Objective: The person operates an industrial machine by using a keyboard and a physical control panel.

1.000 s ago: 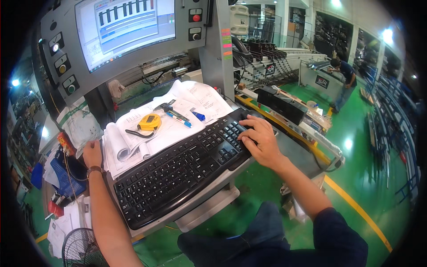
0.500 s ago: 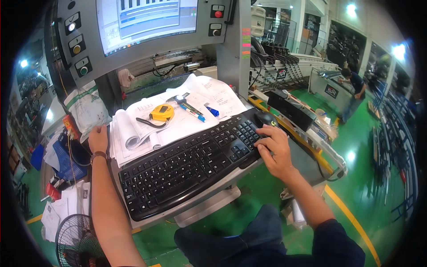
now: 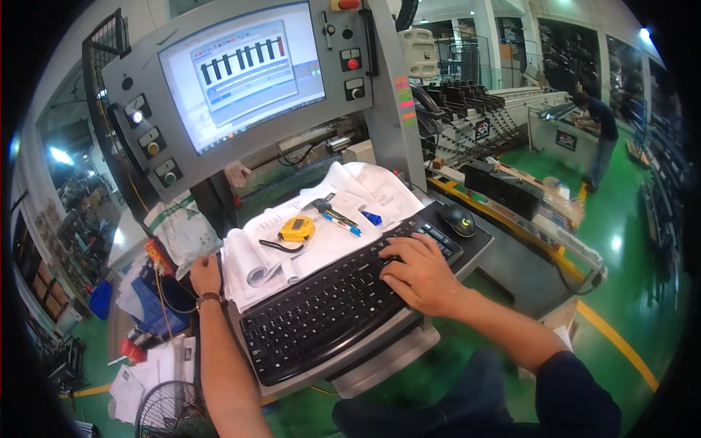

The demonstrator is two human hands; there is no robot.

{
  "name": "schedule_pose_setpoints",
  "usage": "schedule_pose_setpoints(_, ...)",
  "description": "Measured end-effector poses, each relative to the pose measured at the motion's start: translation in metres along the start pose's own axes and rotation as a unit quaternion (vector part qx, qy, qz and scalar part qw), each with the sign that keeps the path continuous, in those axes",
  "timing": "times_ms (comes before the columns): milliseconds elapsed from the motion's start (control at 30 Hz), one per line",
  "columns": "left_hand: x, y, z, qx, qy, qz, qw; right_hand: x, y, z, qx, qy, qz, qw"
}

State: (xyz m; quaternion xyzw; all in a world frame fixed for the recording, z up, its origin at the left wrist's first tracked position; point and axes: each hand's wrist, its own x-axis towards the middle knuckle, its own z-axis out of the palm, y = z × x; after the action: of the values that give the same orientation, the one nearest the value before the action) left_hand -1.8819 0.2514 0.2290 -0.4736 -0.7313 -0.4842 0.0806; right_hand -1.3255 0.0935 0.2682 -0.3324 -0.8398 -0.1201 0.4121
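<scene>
My right hand (image 3: 423, 276) rests over the right part of the black keyboard (image 3: 321, 314), its fingers spread across the keys and holding nothing. At the left edge of the tray beside the stacked papers is my left hand (image 3: 205, 275); its fingers are mostly hidden, so their grip cannot be made out. On the printed sheets (image 3: 365, 186) lie a yellow tape measure (image 3: 297, 229) with a black strap, a blue-and-white pen (image 3: 342, 223), a dark caliper-like tool (image 3: 325, 205) and a small blue object (image 3: 372, 217). A black mouse (image 3: 456, 219) sits right of the keyboard.
Above the tray hangs a grey control panel with a lit screen (image 3: 248, 73) and push buttons. A white bag (image 3: 182, 230) and a black fan (image 3: 171, 412) are at the left. Farther right, a person (image 3: 602, 131) bends at a machine. Metal profiles stand at the far right.
My right hand has moved left from the number pad by the mouse to farther in over the keys. My left hand stays at the tray's edge. The view has tilted up, showing more screen.
</scene>
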Motion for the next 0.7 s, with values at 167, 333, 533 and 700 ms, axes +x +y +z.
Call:
schedule_pose_setpoints(167,-0.008,0.015,-0.005,0.002,0.002,-0.017,1.0,0.002,0.052,-0.021,-0.021,0.079,0.055,0.995)
schedule_pose_setpoints(333,-0.003,0.013,-0.008,-0.002,0.005,-0.01,1.0,-0.011,0.135,-0.026,-0.019,0.083,0.213,0.973)
schedule_pose_setpoints(533,-0.007,0.02,-0.01,0.016,-0.001,-0.007,1.0,-0.017,0.132,-0.027,0.046,0.044,0.305,0.95)
schedule_pose_setpoints(700,-0.01,0.018,-0.012,0.036,-0.004,-0.013,0.999,-0.017,0.133,-0.03,0.068,0.004,0.31,0.948)
